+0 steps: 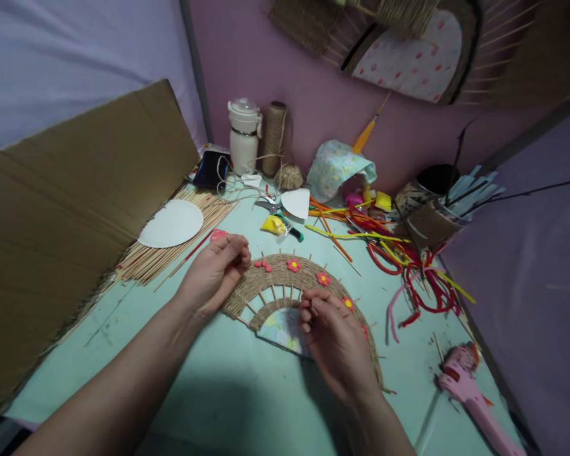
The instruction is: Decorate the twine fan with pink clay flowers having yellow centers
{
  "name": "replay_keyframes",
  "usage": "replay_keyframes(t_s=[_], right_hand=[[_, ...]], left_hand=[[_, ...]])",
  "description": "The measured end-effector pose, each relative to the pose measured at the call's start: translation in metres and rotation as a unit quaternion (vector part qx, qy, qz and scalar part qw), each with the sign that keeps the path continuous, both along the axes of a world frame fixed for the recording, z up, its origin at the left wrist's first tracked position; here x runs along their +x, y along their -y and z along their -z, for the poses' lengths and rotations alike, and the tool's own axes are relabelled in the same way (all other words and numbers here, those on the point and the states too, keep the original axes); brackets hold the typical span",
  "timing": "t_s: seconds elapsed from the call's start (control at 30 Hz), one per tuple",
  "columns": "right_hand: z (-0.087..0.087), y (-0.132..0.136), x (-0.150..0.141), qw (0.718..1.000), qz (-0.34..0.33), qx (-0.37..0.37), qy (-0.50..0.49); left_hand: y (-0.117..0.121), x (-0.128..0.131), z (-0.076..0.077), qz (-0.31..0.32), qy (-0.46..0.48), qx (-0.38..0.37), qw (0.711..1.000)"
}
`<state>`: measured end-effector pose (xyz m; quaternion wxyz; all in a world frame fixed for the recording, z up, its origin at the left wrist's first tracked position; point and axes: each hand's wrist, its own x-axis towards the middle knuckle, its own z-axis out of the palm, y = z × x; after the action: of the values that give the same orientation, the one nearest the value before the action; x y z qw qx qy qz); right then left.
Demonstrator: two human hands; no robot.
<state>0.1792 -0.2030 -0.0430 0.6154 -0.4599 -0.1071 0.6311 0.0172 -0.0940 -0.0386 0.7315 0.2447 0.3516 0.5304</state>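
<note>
Left hand [221,273] and right hand [337,342] above the flowered woven fan [307,273].

So it's just the one head cam running here, and it's looking forward and down at the tabletop [256,386] from the near side of the woven fan [308,271]. It's sitting pretty close: the left hand [223,269] and right hand [335,335] are covering bits of the fan. The view's also catching a cardboard sheet [76,209] left of the fan and the pink wall [256,57] beyond it.
</note>
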Motion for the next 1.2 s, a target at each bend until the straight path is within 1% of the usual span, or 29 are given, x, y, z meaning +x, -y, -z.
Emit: replay_keyframes(t_s=[0.07,0.17,0.23,0.33,0.6,0.67,0.8,0.87,0.93,1.03,1.13,1.2], right_hand=[[-0.001,0.000,0.000,1.000,0.002,-0.001,-0.001],[-0.002,0.000,-0.001,1.000,0.005,-0.003,0.003],[-0.003,0.000,-0.001,1.000,0.005,-0.006,0.005],[-0.003,0.000,-0.002,1.000,0.003,-0.007,0.007],[-0.002,0.000,-0.004,1.000,0.012,0.005,0.008],[-0.001,-0.001,-0.004,1.000,0.013,0.015,0.013],[0.002,-0.001,-0.007,0.999,0.003,0.036,0.028],[0.003,0.000,-0.009,0.998,-0.007,0.042,0.044],[0.004,0.001,-0.011,0.996,-0.010,0.054,0.068],[0.006,0.001,-0.013,0.989,-0.006,0.090,0.116],[0.005,0.000,-0.015,0.976,-0.011,0.131,0.171],[0.000,0.000,-0.017,0.965,-0.030,0.161,0.206]], left_hand=[[0.000,0.000,-0.001,0.006,0.014,-0.024,1.000],[0.000,-0.001,-0.003,0.033,-0.006,-0.055,0.998],[0.001,-0.001,-0.002,0.052,-0.018,-0.067,0.996],[0.001,0.001,0.000,0.069,-0.010,-0.083,0.994],[-0.004,0.000,-0.002,0.049,0.013,-0.133,0.990],[-0.004,0.000,-0.001,0.044,0.010,-0.128,0.991],[-0.006,0.001,0.007,0.027,0.002,-0.086,0.996],[-0.007,0.000,0.011,0.035,0.017,-0.081,0.996],[-0.007,0.000,0.013,0.061,0.041,-0.087,0.993],[-0.005,0.000,0.013,0.093,0.083,-0.087,0.988],[-0.002,0.004,0.008,0.091,0.123,-0.092,0.984],[0.002,0.009,0.004,0.083,0.142,-0.092,0.982]])
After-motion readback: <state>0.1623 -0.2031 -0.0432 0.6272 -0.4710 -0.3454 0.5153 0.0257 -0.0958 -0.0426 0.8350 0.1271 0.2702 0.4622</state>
